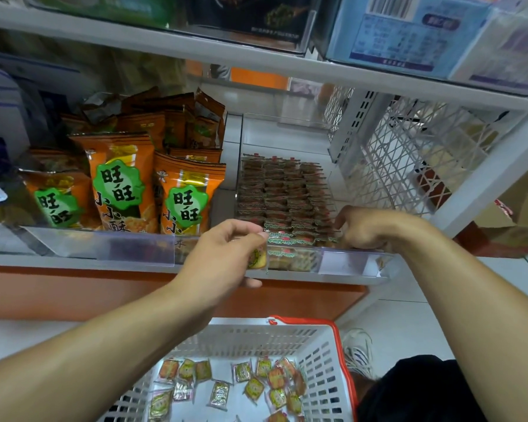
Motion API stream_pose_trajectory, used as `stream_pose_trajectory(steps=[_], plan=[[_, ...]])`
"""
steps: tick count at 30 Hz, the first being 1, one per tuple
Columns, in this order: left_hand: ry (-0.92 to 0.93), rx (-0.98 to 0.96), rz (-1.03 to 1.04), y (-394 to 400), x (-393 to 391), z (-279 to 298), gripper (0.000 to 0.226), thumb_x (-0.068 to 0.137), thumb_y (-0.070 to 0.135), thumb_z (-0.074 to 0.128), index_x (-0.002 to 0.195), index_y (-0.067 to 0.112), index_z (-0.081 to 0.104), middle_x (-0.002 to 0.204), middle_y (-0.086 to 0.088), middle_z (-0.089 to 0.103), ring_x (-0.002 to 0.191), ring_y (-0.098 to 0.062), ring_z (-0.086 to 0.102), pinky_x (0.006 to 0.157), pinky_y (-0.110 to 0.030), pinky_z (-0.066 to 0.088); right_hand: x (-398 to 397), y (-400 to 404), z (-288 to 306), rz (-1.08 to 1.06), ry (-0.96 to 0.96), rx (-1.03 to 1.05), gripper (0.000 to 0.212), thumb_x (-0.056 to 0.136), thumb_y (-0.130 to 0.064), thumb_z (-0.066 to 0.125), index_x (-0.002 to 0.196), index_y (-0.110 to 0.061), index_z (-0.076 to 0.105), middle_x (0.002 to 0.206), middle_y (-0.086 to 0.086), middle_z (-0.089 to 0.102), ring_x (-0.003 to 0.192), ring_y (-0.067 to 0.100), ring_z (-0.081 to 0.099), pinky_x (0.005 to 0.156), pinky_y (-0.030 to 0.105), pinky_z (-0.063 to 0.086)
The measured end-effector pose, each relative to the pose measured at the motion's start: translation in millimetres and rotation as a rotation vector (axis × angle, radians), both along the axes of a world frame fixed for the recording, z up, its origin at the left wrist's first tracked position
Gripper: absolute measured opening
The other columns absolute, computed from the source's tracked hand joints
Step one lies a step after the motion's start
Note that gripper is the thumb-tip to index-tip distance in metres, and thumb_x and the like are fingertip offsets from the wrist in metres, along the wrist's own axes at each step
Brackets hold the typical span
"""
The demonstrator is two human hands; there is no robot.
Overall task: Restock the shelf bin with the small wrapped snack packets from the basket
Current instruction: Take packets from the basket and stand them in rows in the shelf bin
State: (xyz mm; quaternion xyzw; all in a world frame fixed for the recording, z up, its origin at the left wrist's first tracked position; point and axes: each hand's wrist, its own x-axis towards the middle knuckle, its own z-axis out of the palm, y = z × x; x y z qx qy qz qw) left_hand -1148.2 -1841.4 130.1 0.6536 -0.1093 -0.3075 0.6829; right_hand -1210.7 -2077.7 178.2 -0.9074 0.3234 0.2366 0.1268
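Observation:
A clear shelf bin [352,263] holds several rows of small wrapped snack packets [282,193] standing on edge. My left hand [223,257] pinches one small packet [257,257] in front of the bin's left front corner. My right hand [369,228] reaches into the bin's right front, fingers curled on the front packets; I cannot see whether it holds one. Below, a white basket [320,354] with a red rim holds several loose packets [256,386] scattered on its floor.
Orange snack bags [121,184] stand in the bin to the left. A white lattice panel [409,159] closes the shelf's right side. An upper shelf [256,60] with boxes hangs overhead. A cardboard box [521,220] sits at right; a shoe [358,350] stands beside the basket.

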Motion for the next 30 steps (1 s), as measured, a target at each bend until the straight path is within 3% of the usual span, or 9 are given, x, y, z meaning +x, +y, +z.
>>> stream_pose_trajectory(steps=[6,8,10,16,19,21,24,28,30], plan=[[-0.002,0.008,-0.011,-1.3,0.6,-0.3,0.005,0.093,0.030,0.072,0.095,0.028,0.075,0.111,0.006,0.066,0.081,-0.001,0.070,0.057,-0.030,0.061,-3.9,-6.6,-4.2,-0.194,-0.106,0.323,0.080,0.085,-0.023,0.079,0.150,-0.011,0.033,0.142,0.009,0.054,0.120,0.025,0.056,0.103,0.038,0.050],[0.008,0.007,-0.003,-1.6,1.0,-0.6,0.004,0.092,0.030,0.072,0.095,0.028,0.075,0.111,0.006,0.067,0.087,-0.007,0.070,0.057,-0.031,0.061,-6.0,-13.1,-2.5,-0.324,-0.162,0.524,0.064,0.092,-0.021,0.071,0.146,-0.009,0.039,0.138,0.007,0.060,0.122,0.027,0.060,0.106,0.040,0.050],[0.017,0.003,0.003,-2.0,1.1,-0.9,0.004,0.091,0.029,0.073,0.095,0.028,0.075,0.109,0.005,0.068,0.081,-0.005,0.071,0.056,-0.031,0.061,-7.5,-15.6,-1.5,-0.284,-0.161,0.428,0.037,0.096,-0.012,0.064,0.130,-0.008,0.050,0.127,0.010,0.067,0.114,0.029,0.065,0.099,0.039,0.055],[0.015,0.010,-0.010,-1.4,1.7,-1.1,0.005,0.091,0.028,0.074,0.095,0.027,0.075,0.108,0.006,0.068,0.075,0.006,0.069,0.057,-0.032,0.061,-0.9,-7.6,-3.1,-0.135,-0.033,0.146,0.061,0.094,-0.028,0.069,0.143,-0.002,0.045,0.139,0.014,0.058,0.115,0.028,0.059,0.095,0.039,0.052],[0.018,0.009,-0.010,-0.4,1.8,-0.3,0.003,0.091,0.029,0.074,0.093,0.029,0.076,0.108,0.007,0.069,0.084,-0.004,0.071,0.058,-0.032,0.061,2.4,-6.1,-2.4,-0.096,0.010,0.129,0.053,0.090,-0.025,0.071,0.137,-0.009,0.053,0.121,0.012,0.068,0.088,0.024,0.063,0.066,0.029,0.049],[0.021,0.007,-0.015,0.1,1.8,0.5,0.003,0.091,0.029,0.074,0.092,0.029,0.076,0.108,0.007,0.069,0.083,-0.003,0.071,0.058,-0.032,0.061,3.4,-6.0,-3.6,-0.080,0.033,0.112,0.047,0.088,-0.019,0.070,0.131,-0.008,0.058,0.120,0.014,0.069,0.085,0.024,0.065,0.064,0.030,0.046],[0.025,0.014,-0.025,0.3,1.6,1.2,0.003,0.092,0.029,0.073,0.093,0.029,0.076,0.109,0.009,0.068,0.085,-0.004,0.070,0.059,-0.033,0.062,5.1,-9.8,-5.9,-0.129,0.032,0.163,0.048,0.089,-0.016,0.068,0.134,-0.002,0.055,0.131,0.019,0.063,0.091,0.025,0.066,0.069,0.036,0.048],[0.026,0.024,-0.027,0.0,0.8,2.8,0.003,0.092,0.028,0.072,0.093,0.028,0.076,0.110,0.008,0.068,0.092,-0.006,0.067,0.060,-0.033,0.062,3.7,-13.4,-8.2,-0.155,0.013,0.202,0.042,0.099,-0.021,0.061,0.130,0.005,0.054,0.134,0.019,0.060,0.120,0.037,0.060,0.103,0.048,0.049],[0.025,0.032,-0.025,-0.7,0.5,3.7,0.004,0.092,0.028,0.072,0.093,0.028,0.076,0.109,0.007,0.068,0.094,-0.008,0.067,0.060,-0.033,0.063,3.8,-12.2,-8.5,-0.125,0.032,0.123,0.046,0.097,-0.020,0.063,0.136,0.002,0.053,0.139,0.017,0.058,0.125,0.035,0.057,0.106,0.046,0.048]])
